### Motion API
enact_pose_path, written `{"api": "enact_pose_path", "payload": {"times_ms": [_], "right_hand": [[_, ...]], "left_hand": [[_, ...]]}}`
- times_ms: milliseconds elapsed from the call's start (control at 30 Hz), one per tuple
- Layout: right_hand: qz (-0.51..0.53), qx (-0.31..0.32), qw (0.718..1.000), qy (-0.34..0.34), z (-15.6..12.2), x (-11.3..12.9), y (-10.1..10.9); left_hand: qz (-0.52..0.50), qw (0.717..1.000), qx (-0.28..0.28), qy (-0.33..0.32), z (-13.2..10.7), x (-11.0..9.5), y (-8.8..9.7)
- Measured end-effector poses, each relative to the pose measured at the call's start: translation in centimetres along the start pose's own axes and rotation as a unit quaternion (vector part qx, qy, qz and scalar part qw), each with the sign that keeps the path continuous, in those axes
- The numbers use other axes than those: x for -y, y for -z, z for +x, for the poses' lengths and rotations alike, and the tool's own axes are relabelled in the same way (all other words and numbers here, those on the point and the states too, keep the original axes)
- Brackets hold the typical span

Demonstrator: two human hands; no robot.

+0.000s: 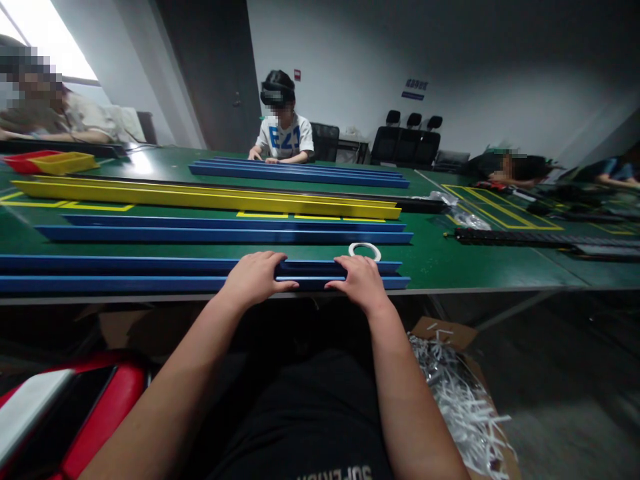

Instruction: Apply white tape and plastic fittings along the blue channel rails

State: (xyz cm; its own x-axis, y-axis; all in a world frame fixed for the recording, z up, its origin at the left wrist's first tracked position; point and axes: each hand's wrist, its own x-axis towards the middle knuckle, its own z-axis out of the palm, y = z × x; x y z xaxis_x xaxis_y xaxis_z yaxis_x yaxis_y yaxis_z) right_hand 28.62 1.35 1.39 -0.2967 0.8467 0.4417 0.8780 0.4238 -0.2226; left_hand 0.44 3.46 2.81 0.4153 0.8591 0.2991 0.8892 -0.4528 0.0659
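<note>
A long blue U-shaped channel (150, 283) lies along the near edge of the green table, its left end running out of view. My left hand (255, 277) grips it near the middle of the view, thumb on the near wall and fingers over the far wall. Holding the same channel a short way to the right, my right hand (363, 280) has its thumb pointing inward. Just behind my right fingers is a white ring (364, 245), which looks like a roll of tape. A second blue channel (225, 235) rests parallel behind the held one.
Farther back lie a yellow channel (210, 197) and more blue channels (300, 172). Red and yellow trays (65, 162) stand at the left. Dark strips (525, 239) lie at the right. A box of white shreds (460, 387) is below the table. Across it sits a person (285, 137).
</note>
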Motion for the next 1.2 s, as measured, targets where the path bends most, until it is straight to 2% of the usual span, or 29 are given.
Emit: {"api": "enact_pose_path", "payload": {"times_ms": [100,200,300,500,633,767,900,1200], "right_hand": [[0.010,0.005,1.000,-0.002,0.0,-0.7,0.2],[0.007,0.026,1.000,-0.013,-0.1,-1.6,0.8],[-0.012,0.035,0.999,-0.021,-0.5,-2.2,1.5],[-0.059,0.031,0.997,-0.038,-1.3,-2.9,1.7],[-0.054,0.018,0.998,-0.033,-1.5,-3.5,1.8],[-0.045,0.002,0.999,-0.023,-1.5,-3.7,1.9],[-0.041,-0.007,0.999,-0.020,-1.3,-3.8,1.9],[-0.031,-0.018,0.999,-0.018,-1.2,-5.0,1.8]], "left_hand": [[0.009,1.000,0.007,0.009,-0.2,0.5,-0.2],[0.005,1.000,-0.013,0.008,0.0,-0.1,-0.5],[-0.001,0.999,-0.037,0.000,0.2,-2.0,-0.9],[-0.029,0.994,-0.106,-0.019,0.8,-6.9,-1.9],[-0.048,0.992,-0.109,-0.026,1.1,-8.0,-2.2],[-0.063,0.992,-0.098,-0.053,1.0,-6.6,-1.7],[-0.049,0.996,-0.077,-0.014,0.3,-4.0,-0.6],[-0.022,0.999,-0.031,0.036,-1.8,4.9,0.5]]}}
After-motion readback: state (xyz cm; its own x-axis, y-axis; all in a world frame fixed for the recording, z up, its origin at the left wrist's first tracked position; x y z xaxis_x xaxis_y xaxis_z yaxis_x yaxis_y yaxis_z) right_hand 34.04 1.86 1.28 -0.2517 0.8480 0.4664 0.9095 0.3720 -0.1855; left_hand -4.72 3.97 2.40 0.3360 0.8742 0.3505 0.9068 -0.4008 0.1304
